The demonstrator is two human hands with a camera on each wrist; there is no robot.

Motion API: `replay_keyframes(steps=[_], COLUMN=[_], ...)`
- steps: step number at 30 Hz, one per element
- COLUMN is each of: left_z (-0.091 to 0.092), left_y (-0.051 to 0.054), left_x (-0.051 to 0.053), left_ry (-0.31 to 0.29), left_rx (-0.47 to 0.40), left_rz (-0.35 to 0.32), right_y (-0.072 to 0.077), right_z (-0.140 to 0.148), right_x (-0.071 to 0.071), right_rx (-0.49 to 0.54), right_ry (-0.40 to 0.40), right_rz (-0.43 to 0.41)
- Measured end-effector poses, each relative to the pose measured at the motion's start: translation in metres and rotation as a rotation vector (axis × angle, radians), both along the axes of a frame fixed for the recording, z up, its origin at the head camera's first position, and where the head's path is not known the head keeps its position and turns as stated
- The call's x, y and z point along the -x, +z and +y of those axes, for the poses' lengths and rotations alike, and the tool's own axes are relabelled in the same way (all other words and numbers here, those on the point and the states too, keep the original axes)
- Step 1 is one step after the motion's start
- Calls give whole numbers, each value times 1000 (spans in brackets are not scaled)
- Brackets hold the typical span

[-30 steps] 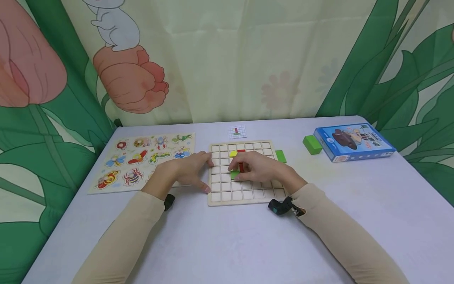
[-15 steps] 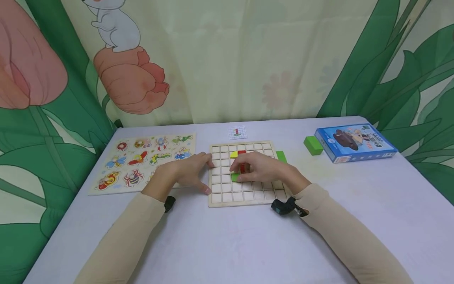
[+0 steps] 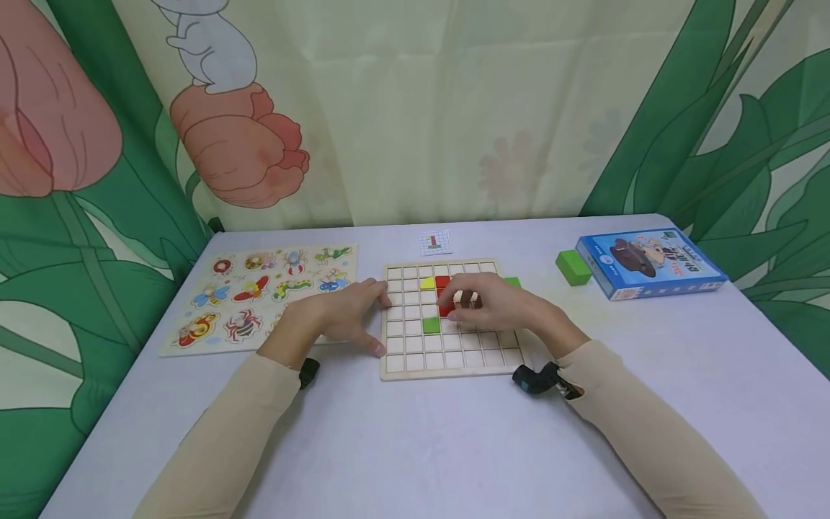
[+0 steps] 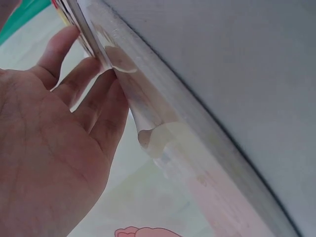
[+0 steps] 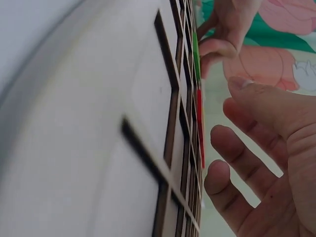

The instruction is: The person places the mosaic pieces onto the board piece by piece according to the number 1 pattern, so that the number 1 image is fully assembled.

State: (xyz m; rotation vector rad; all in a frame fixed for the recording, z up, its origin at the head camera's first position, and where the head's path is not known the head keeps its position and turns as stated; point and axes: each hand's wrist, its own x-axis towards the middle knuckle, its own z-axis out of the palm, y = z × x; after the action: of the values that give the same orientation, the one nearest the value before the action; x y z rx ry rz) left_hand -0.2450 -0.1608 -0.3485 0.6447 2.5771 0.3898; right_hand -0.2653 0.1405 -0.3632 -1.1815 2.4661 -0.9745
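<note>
A wooden grid board [image 3: 421,375] lies mid-table, holding a yellow tile [image 3: 428,283], red tiles [image 3: 442,281] and a green tile [image 3: 431,325]. My left hand [image 3: 344,311] rests at the board's left edge, fingers and thumb spread; in the left wrist view its fingertips touch a board's edge. Over the red tiles hovers my right hand [image 3: 496,297], fingers loosely bent and hiding part of the board. In the right wrist view the right hand [image 5: 269,158] shows thumb and fingers apart, with nothing between them; the red strip [image 5: 200,118] is beside it.
An insect picture board [image 3: 178,344] lies at the left. A small grid card [image 3: 434,242] sits behind the grid board. Another green piece [image 3: 513,281] is at the board's right edge. Farther right are a green block [image 3: 573,267] and a blue box [image 3: 648,259].
My right hand has moved a little to the right, off the green tile, which now shows fully, along with more of the red. My left hand stays in place.
</note>
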Motion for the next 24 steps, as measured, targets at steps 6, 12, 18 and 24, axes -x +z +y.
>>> replay_keyframes(steps=[6, 12, 18, 24], left_z=[2, 4, 5, 6], left_y=[3, 7, 4, 3], left_x=[-1, 0, 0, 1], left_ry=[6, 6, 9, 8], left_rx=[11, 17, 17, 43], left_rz=[3, -9, -24, 0], right_y=[3, 2, 11, 18], right_z=[12, 22, 36, 49], right_x=[-1, 0, -1, 0], right_rx=[31, 22, 29, 71], right_ry=[-44, -87, -118, -126], right_rz=[29, 50, 85, 130])
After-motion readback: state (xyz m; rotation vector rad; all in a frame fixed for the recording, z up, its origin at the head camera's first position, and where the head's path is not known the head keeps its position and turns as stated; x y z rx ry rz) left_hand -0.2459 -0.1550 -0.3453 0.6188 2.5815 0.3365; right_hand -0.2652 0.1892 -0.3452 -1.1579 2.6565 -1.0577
